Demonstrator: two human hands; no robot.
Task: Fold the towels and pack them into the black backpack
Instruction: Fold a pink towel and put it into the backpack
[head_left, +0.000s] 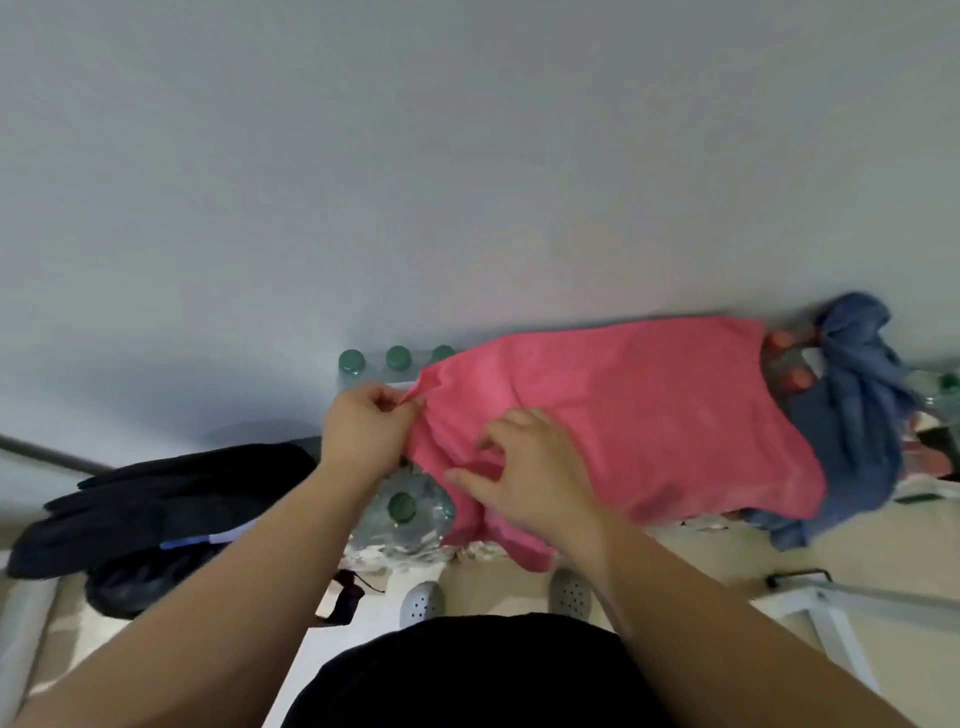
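Note:
A pink towel (623, 415) lies spread over packs of bottles against the wall. My left hand (363, 426) pinches its far left corner between thumb and fingers. My right hand (524, 473) rests on the towel's near left part with fingers curled into a fold of the cloth. A crumpled blue towel (857, 415) lies to the right, partly under the pink one. The black backpack (156, 519) lies on the floor to the left, beyond my left forearm.
Green-capped water bottles (397, 358) stand in shrink-wrapped packs under and left of the pink towel; red-capped bottles (782, 343) show at the right. A white metal frame (841, 603) lies at lower right. My shoes (423, 603) stand on the pale floor below the packs.

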